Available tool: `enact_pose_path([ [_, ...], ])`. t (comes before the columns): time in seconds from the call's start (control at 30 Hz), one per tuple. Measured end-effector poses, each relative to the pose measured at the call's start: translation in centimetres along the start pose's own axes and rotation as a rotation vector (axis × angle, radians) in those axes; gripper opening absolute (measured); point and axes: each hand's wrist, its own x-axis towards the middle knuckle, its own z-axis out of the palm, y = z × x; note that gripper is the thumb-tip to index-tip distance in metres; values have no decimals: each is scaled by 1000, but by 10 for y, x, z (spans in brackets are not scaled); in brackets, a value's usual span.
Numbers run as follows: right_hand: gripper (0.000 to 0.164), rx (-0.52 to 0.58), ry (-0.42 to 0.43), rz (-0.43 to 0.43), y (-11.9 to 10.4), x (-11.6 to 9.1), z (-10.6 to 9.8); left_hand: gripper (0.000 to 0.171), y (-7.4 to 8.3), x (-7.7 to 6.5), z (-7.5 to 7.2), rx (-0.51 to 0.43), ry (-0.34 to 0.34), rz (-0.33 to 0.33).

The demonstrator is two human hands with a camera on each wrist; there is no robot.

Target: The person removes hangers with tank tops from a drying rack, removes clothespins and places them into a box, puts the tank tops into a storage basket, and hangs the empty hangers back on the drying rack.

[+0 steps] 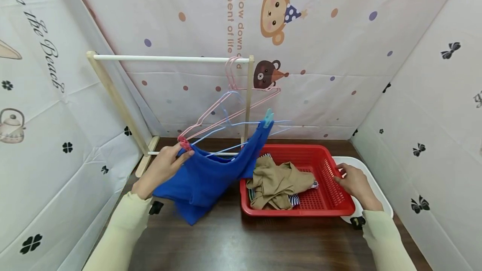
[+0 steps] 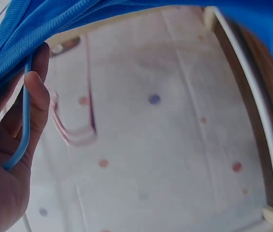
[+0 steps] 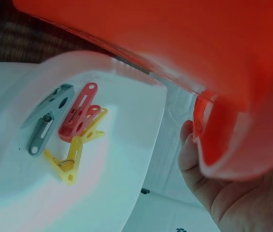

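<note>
My left hand (image 1: 167, 164) holds one end of a light blue wire hanger (image 2: 25, 116), its fingers curled about the wire and the cloth beside it. A blue garment (image 1: 212, 175) droops from this hanger. A red clothespin (image 1: 184, 143) sits at the fingertips, and a teal clothespin (image 1: 268, 118) clips the garment's other side. On the right, my right hand (image 1: 354, 181) grips the end rim of a red plastic basket (image 1: 297, 212). In the right wrist view its fingers bend around the basket's handle edge. A tan garment (image 1: 280, 183) and striped cloth (image 1: 294, 200) lie inside.
A drying rack with a white top bar (image 1: 169, 58) and wooden posts stands behind, with pink hangers (image 1: 211, 110) hooked on it. Right of the basket, partly under it, is a white tray (image 3: 122, 169) containing grey, red and yellow clothespins (image 3: 71, 159). Printed cloth walls enclose the table.
</note>
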Motion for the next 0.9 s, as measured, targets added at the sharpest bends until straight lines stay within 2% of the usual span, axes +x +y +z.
enact_pose_path([
  [0.13, 44, -14, 11, -6, 1, 0, 2, 11, 14, 21, 6, -27, -55, -13],
  [0.23, 43, -9, 15, -14, 1, 0, 1, 12, 22, 35, 12, -19, -71, -4],
  [0.4, 43, 8, 13, -18, 2, 0, 0, 13, 35, 57, 18, -3, -54, 35],
  [0.6, 44, 12, 3, -2, 2, 0, -1, 12, 53, 82, 16, -49, -38, 71],
  [0.9, 44, 29, -12, 18, 1, 1, -1, 36, 70, 112, 16, -77, -18, 92],
])
